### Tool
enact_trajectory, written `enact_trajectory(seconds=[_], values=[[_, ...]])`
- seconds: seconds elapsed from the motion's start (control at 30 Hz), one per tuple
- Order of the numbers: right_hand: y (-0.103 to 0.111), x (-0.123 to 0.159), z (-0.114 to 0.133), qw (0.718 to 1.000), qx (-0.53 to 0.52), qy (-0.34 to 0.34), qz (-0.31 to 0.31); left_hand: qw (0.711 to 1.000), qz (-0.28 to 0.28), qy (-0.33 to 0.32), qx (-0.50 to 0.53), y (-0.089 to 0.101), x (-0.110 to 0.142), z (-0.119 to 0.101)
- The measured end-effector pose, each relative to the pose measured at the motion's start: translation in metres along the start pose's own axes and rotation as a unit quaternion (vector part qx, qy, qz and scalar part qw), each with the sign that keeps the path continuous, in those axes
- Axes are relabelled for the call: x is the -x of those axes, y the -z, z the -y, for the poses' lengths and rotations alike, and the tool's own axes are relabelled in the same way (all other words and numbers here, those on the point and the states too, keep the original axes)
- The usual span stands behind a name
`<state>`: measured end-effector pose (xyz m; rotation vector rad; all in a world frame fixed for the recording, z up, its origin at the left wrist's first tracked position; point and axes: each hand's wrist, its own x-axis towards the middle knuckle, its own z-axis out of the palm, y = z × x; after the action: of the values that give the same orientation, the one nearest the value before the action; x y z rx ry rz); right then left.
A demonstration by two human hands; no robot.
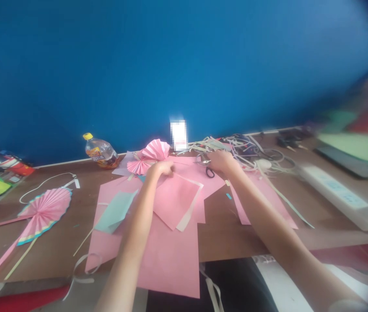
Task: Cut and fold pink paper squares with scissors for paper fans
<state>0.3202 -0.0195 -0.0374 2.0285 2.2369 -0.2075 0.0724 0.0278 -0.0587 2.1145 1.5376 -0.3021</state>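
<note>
My left hand (pixel 165 167) is closed at the upper edge of a pink sheet of paper (pixel 179 197), fingers curled and partly hidden. This sheet has a pale border and lies over larger pink sheets (pixel 170 260). To the right, my right hand (pixel 220 161) is closed around scissors (pixel 210 172); a black handle loop and a shiny metal part show beside the fingers. Pink pleated paper fans (pixel 154 150) lie just behind my left hand. A pale blue-green paper (pixel 116 211) rests on the pink sheets left of my left forearm.
At left lies a finished-looking pink fan (pixel 45 210) with a blue and yellow rim. A yellow-capped bottle (pixel 101 151) leans by the blue wall (pixel 184 65). Tangled paper strips (pixel 239 147) are heaped behind my right hand. A white power strip (pixel 336 197) lies at right.
</note>
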Motion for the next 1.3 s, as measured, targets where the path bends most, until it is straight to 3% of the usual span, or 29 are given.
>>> enact_trajectory(seconds=[0.1, 0.2, 0.37, 0.47, 0.57, 0.67, 0.87, 1.07, 1.3], values=[[0.001, 0.005, 0.008, 1.000, 0.004, -0.002, -0.028, 0.998, -0.018, -0.026, 0.062, 0.006, 0.008, 0.000], [-0.001, 0.004, 0.015, 1.000, 0.005, -0.009, -0.010, 0.992, -0.026, -0.058, 0.113, 0.010, 0.012, 0.006], [-0.003, 0.001, 0.019, 0.999, 0.008, -0.007, -0.033, 0.984, -0.064, -0.119, 0.112, 0.015, 0.012, 0.014], [-0.002, -0.001, 0.019, 0.994, -0.081, 0.066, 0.020, 0.981, -0.090, -0.143, 0.094, 0.017, 0.013, 0.015], [0.001, -0.001, 0.021, 0.955, -0.228, 0.164, 0.094, 0.977, -0.095, -0.167, 0.092, 0.018, 0.013, 0.015], [0.004, 0.003, 0.025, 0.927, -0.301, 0.200, 0.099, 0.975, -0.097, -0.173, 0.102, 0.018, 0.013, 0.016], [0.004, 0.006, 0.024, 0.918, -0.331, 0.204, 0.079, 0.974, -0.102, -0.167, 0.110, 0.018, 0.015, 0.012], [0.005, 0.006, 0.024, 0.915, -0.331, 0.200, 0.115, 0.972, -0.119, -0.182, 0.094, 0.017, 0.016, 0.004], [0.010, 0.009, 0.023, 0.925, -0.305, 0.186, 0.126, 0.957, -0.151, -0.205, 0.143, 0.008, 0.005, 0.002]])
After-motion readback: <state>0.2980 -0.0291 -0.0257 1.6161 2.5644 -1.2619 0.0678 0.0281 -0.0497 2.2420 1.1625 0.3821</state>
